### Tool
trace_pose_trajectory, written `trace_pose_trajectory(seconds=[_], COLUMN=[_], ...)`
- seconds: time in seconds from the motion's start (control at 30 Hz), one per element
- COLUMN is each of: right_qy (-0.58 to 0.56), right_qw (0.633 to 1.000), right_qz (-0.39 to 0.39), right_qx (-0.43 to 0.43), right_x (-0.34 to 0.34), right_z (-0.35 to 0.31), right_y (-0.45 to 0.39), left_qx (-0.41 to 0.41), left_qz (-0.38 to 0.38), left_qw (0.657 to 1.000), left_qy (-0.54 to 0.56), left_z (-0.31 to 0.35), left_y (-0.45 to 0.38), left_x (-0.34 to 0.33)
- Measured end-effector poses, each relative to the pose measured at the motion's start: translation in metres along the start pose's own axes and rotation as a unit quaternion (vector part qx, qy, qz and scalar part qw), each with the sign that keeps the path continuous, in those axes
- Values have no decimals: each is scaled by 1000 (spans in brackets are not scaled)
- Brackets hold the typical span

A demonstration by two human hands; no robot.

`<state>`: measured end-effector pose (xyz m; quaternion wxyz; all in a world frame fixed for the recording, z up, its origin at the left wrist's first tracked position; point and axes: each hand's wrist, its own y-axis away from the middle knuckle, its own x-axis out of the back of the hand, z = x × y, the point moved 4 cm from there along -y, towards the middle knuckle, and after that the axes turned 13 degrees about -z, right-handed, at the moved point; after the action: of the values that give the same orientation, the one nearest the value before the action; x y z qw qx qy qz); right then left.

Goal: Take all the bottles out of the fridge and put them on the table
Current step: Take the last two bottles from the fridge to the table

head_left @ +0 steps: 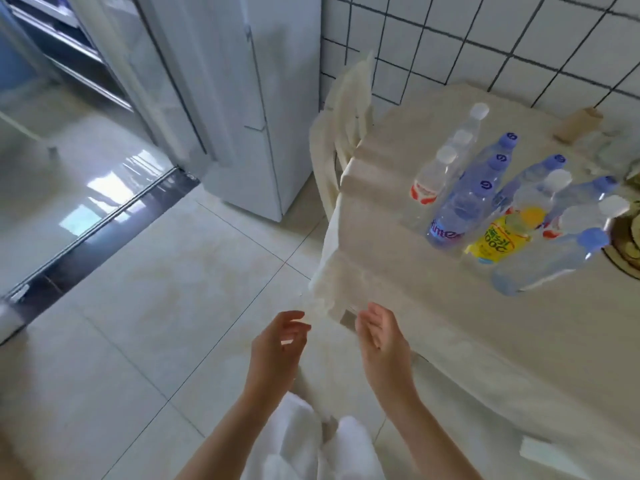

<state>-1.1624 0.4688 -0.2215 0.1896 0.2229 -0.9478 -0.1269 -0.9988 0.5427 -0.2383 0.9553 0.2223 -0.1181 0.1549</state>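
Pale floor tiles (180,306) filled the lower view, with a white fridge (249,109) standing closed against a tiled wall (485,36). To its right, a cloth-covered tabletop (450,341) carried a tight cluster of bottles (491,209): clear ones with white caps, several with blue caps, and a yellow-labelled bottle (498,242) near the front. They stood upright and touching near the far side, probably grouped there to leave room for more. Whether any bottles were left in the fridge could not be told, since its door hid the inside.

Both hands were held out low over the floor, just beside the hanging corner of the tablecloth. On the left hand (277,344) and the right hand (381,337) the fingers were loosely spread and relaxed, palms facing each other, holding nothing and touching nothing. This looked like a pause between trips.
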Motion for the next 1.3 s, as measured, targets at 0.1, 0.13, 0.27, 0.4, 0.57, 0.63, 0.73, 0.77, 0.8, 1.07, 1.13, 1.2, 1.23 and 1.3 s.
trace_pose_trajectory(seconds=[0.1, 0.13, 0.27, 0.4, 0.57, 0.63, 0.73, 0.77, 0.8, 1.07, 1.13, 1.2, 1.23, 1.3], right_qy=[22, 28, 47, 53, 37, 23, 19, 18, 18, 76, 92, 108, 115, 119], right_qw=[998, 996, 989, 978, 971, 969, 968, 968, 968, 961, 959, 959, 959, 959], right_qz=[-66, -85, -136, -195, -229, -237, -238, -238, -239, -238, -236, -230, -227, -224], right_qx=[13, 21, 36, 48, 65, 70, 75, 76, 75, 119, 128, 129, 127, 124], right_x=[-34, -48, -92, -161, -250, -288, -340, -355, -370, -432, -438, -443, -445, -450], right_z=[-11, -16, -34, -56, -90, -102, -118, -123, -127, -168, -178, -186, -190, -201], right_y=[14, 18, 25, 32, 37, 36, 31, 29, 28, -1, -20, -47, -61, -93], left_qx=[7, 9, 17, 42, 70, 79, 79, 79, 81, 86, 83, 81, 78, 74], left_qz=[53, 73, 138, 196, 253, 271, 279, 279, 278, 252, 239, 223, 216, 208], left_qw=[999, 997, 989, 977, 963, 958, 956, 956, 956, 961, 965, 969, 971, 973], left_qy=[8, 15, 48, 76, 60, 41, 46, 50, 54, 76, 71, 67, 64, 61], left_z=[-21, -28, -47, -78, -122, -139, -157, -162, -166, -174, -169, -163, -159, -149], left_y=[29, 40, 68, 96, 132, 142, 148, 147, 147, 108, 84, 54, 38, 5], left_x=[31, 44, 87, 148, 249, 295, 348, 362, 374, 437, 449, 459, 464, 475])
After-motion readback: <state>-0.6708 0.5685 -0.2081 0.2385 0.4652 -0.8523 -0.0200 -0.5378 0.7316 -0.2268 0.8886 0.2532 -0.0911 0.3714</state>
